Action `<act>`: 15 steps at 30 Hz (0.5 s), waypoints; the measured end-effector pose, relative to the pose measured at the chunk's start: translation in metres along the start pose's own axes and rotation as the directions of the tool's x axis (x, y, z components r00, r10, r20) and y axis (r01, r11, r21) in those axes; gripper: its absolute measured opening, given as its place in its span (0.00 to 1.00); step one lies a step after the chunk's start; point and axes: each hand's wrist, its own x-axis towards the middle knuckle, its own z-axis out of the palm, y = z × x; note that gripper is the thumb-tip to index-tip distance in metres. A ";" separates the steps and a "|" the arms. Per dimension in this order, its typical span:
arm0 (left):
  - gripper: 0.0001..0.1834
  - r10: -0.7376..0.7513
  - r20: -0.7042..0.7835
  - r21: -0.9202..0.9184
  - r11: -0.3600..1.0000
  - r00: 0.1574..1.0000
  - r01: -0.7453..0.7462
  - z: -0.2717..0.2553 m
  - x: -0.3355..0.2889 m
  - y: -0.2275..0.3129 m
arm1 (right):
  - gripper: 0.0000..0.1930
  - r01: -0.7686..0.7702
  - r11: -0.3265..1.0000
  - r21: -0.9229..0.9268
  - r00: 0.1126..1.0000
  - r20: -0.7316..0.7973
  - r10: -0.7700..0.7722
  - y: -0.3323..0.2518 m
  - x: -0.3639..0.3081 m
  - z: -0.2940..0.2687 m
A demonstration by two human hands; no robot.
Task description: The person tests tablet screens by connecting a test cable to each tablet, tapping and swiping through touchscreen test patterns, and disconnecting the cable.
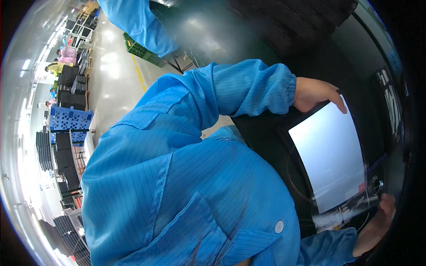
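A bright white rectangular panel (330, 153) lies over the dark work table (262, 137) at the right of the view. My left hand (317, 94) grips its upper edge, the thumb resting on the white face and the other fingers mostly hidden. Beyond the panel's lower end is my right hand (379, 219), raised and smeared, near the rim of the picture. Whether its fingers hold anything cannot be made out. Between this hand and the panel runs a blurred pale strip (344, 217), with a small shiny metal part (377, 184) nearby.
Black stacked material (295, 22) sits at the table's far top. Another person's blue sleeve (140, 24) reaches in at the upper left. Below it a green crate (142, 51) stands on the floor. Racks, black trays and a blue plastic crate (71, 119) line the left.
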 end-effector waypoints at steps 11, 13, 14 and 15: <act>0.28 -0.035 -0.116 -0.207 0.978 0.993 0.010 0.003 -0.002 0.006 | 0.31 0.375 0.802 -0.466 0.862 0.494 -0.116 -0.068 -0.004 0.145; 0.26 -0.016 -0.048 -0.207 0.978 0.999 0.006 0.002 0.002 0.002 | 0.31 0.386 0.802 -0.456 0.838 0.536 -0.098 -0.067 -0.010 0.146; 0.23 0.117 -0.010 0.079 0.990 0.993 -0.116 0.000 0.000 -0.001 | 0.31 0.386 0.808 -0.446 0.835 0.542 -0.099 -0.064 -0.013 0.143; 0.21 0.188 0.036 0.202 0.961 0.982 -0.191 -0.002 0.000 -0.003 | 0.31 0.386 0.813 -0.435 0.830 0.548 -0.101 -0.060 -0.015 0.140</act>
